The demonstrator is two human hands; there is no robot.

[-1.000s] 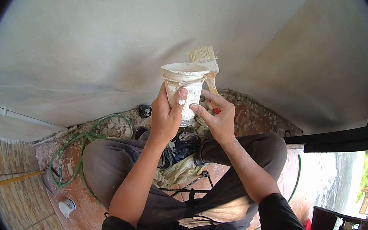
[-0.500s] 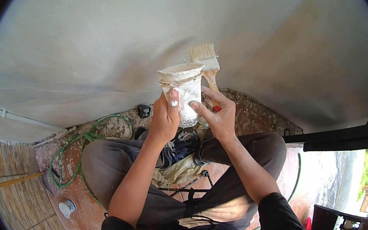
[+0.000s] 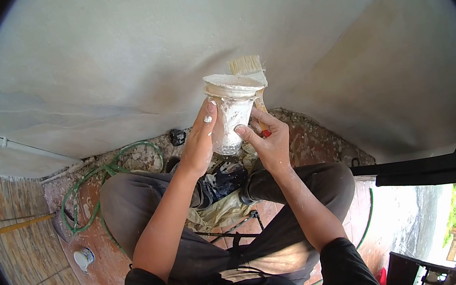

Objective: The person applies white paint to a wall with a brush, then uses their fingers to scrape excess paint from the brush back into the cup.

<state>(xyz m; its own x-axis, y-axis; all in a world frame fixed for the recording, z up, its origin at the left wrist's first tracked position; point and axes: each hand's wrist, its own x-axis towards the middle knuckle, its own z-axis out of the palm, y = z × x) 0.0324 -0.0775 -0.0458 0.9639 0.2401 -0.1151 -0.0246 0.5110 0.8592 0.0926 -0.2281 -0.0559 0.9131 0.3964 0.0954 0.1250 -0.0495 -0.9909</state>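
Note:
A clear plastic cup smeared with white [image 3: 234,111] is held up in front of the wall, its top leaning right. My right hand [image 3: 270,139] grips the cup's lower right side with the thumb in front, and also holds a paint brush [image 3: 247,67] by its handle behind the cup. The brush's pale bristles point up. My left hand [image 3: 201,140] lies along the cup's left side, fingers straight and pointing up, with white spots on them. The cup's contents are hidden.
A pale wall [image 3: 133,46] rises ahead. On the left are a green hose [image 3: 99,174], a white pipe [image 3: 32,149] and a small white container [image 3: 84,258] on the red floor. A dark lump [image 3: 177,137] lies by the wall. Cloth [image 3: 216,212] lies between my legs.
The cup has tilted to the right and shifted slightly right. My left hand's fingers have straightened from their grip to lie along its side. The brush has moved slightly left.

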